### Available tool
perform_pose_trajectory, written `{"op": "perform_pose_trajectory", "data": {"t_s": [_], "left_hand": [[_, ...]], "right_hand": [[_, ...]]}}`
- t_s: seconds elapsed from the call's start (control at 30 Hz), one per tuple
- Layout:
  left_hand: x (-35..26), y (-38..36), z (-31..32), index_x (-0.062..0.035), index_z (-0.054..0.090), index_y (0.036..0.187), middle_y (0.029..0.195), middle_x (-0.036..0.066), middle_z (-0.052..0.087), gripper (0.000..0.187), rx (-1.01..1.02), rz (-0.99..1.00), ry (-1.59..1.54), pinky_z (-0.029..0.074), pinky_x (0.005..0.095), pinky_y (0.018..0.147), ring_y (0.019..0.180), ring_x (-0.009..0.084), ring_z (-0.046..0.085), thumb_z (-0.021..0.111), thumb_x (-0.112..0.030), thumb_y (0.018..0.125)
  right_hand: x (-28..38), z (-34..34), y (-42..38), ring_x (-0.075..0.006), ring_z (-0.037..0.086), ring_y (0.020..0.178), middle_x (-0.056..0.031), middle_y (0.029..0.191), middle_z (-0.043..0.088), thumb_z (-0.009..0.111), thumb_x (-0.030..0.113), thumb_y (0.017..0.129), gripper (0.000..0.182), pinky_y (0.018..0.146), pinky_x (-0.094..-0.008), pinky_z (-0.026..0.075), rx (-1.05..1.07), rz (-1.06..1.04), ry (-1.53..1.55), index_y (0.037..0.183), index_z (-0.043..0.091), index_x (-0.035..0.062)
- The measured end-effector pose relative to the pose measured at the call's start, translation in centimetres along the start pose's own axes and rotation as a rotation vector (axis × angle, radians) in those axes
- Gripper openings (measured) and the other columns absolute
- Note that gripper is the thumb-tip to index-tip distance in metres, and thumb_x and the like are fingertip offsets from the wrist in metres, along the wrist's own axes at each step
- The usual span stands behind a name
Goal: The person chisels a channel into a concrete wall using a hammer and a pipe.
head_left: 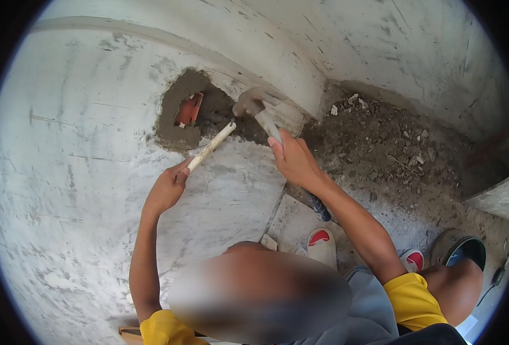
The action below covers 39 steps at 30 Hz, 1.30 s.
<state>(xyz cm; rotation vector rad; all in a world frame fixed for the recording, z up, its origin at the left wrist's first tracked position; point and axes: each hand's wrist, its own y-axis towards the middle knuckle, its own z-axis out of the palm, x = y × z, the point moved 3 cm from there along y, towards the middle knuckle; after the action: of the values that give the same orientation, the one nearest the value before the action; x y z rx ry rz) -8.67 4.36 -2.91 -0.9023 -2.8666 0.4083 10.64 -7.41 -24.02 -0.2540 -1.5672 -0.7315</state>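
Note:
My left hand (171, 187) is closed round the lower end of a pale, whitish rod (211, 146), which slants up to the right. The rod's upper tip lies at the right part of a rough hole (179, 132) in the wall, with orange-red material (189, 109) showing inside. My right hand (294, 158) grips a hammer (269, 125) by its handle. The hammer's head is blurred and hangs just above and right of the rod's tip. The dark end of the handle shows below my right forearm.
Rubble and loose dirt (386, 155) cover the floor by the wall corner at the right. A dark bucket (460, 248) stands at the lower right. Shoes with red parts (321, 244) are on the floor. A cable (497, 277) lies near the right edge.

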Motion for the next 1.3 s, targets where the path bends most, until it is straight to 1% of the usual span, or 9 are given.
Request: {"op": "perform_pose_trajectory", "data": {"t_s": [0.17,0.3,0.37,0.4,0.57,0.7,0.83,0.93,1.3], "left_hand": [[0.7,-0.1,0.7,-0.0121,0.051,0.143,0.072,0.006,0.045,0.042,0.004,-0.033,-0.056,0.044,0.0319,0.071,0.068,0.0177,0.044,0.043,-0.025,0.105],[1.4,0.1,0.9,-0.0119,0.051,0.144,0.072,0.005,0.045,0.042,0.002,0.008,-0.085,0.044,0.0301,0.068,0.065,0.0161,0.043,0.043,-0.026,0.105],[2.2,-0.2,1.8,-0.012,0.051,0.143,0.071,0.005,0.044,0.042,-0.023,0.043,-0.079,0.043,0.0299,0.067,0.065,0.0157,0.042,0.043,-0.026,0.105],[2.2,0.1,1.6,-0.012,0.052,0.143,0.071,0.004,0.043,0.042,-0.056,0.063,-0.077,0.042,0.0298,0.067,0.065,0.0152,0.041,0.043,-0.026,0.105],[1.3,-0.1,1.8,-0.0125,0.051,0.143,0.072,0.007,0.046,0.042,-0.01,-0.043,-0.139,0.044,0.0306,0.07,0.069,0.0171,0.045,0.044,-0.027,0.104],[1.9,-0.5,1.7,-0.0135,0.051,0.144,0.074,0.008,0.049,0.042,-0.039,-0.011,-0.12,0.044,0.0316,0.071,0.069,0.0177,0.045,0.044,-0.027,0.104],[2.3,-0.5,2.1,-0.012,0.052,0.142,0.073,0.009,0.049,0.042,-0.041,0.024,-0.102,0.045,0.031,0.07,0.067,0.0185,0.045,0.044,-0.029,0.105],[3.6,-1.0,4.6,-0.0107,0.052,0.142,0.069,0.011,0.048,0.042,-0.174,0.092,-0.158,0.045,0.0312,0.068,0.063,0.0203,0.046,0.043,-0.029,0.105],[3.9,-1.8,7.2,-0.0097,0.051,0.142,0.07,0.016,0.052,0.042,-0.239,0.04,-0.201,0.047,0.0336,0.068,0.062,0.0232,0.05,0.042,-0.028,0.106]], "right_hand": [[5.3,-2.9,-1.9,-0.0503,0.06,0.062,-0.031,0.064,0.057,0.052,0.02,0.1,0.029,0.056,-0.0514,0.044,-0.268,-0.059,0.228,0.099,0.048,-0.0084],[2.1,0.4,-1.2,-0.052,0.059,0.064,-0.0311,0.066,0.058,0.052,0.022,0.101,0.03,0.057,-0.0524,0.045,-0.276,-0.051,0.194,0.098,0.049,-0.0079],[-1.5,1.5,0.2,-0.0534,0.059,0.067,-0.0317,0.066,0.058,0.051,0.024,0.101,0.031,0.059,-0.0537,0.045,-0.049,0.068,-0.044,0.098,0.049,-0.0074],[-2.2,0.6,0.2,-0.0539,0.059,0.068,-0.032,0.068,0.058,0.05,0.025,0.102,0.032,0.06,-0.0545,0.044,-0.045,0.071,0.028,0.099,0.049,-0.0072],[3.1,-3.2,-1.3,-0.0513,0.06,0.065,-0.031,0.068,0.058,0.052,0.022,0.101,0.03,0.057,-0.0522,0.044,-0.187,0.05,0.193,0.102,0.049,-0.0073],[3.3,-0.6,-1.2,-0.0485,0.062,0.065,-0.0301,0.066,0.058,0.054,0.02,0.1,0.027,0.055,-0.05,0.045,-0.317,-0.034,0.253,0.101,0.049,-0.007],[-2.4,2.3,-0.7,-0.0509,0.062,0.07,-0.0318,0.07,0.06,0.053,0.022,0.1,0.029,0.059,-0.0519,0.046,-0.024,0.09,0.014,0.099,0.051,-0.0074],[-3.1,0.8,-1.7,-0.052,0.062,0.074,-0.0327,0.073,0.06,0.052,0.023,0.1,0.03,0.062,-0.0527,0.046,0.041,0.209,0.111,0.099,0.052,-0.0074],[0.2,0.5,-1.3,-0.0507,0.06,0.071,-0.028,0.068,0.058,0.051,0.025,0.102,0.03,0.058,-0.0483,0.044,-0.033,0.125,0.146,0.097,0.05,-0.0047]]}}
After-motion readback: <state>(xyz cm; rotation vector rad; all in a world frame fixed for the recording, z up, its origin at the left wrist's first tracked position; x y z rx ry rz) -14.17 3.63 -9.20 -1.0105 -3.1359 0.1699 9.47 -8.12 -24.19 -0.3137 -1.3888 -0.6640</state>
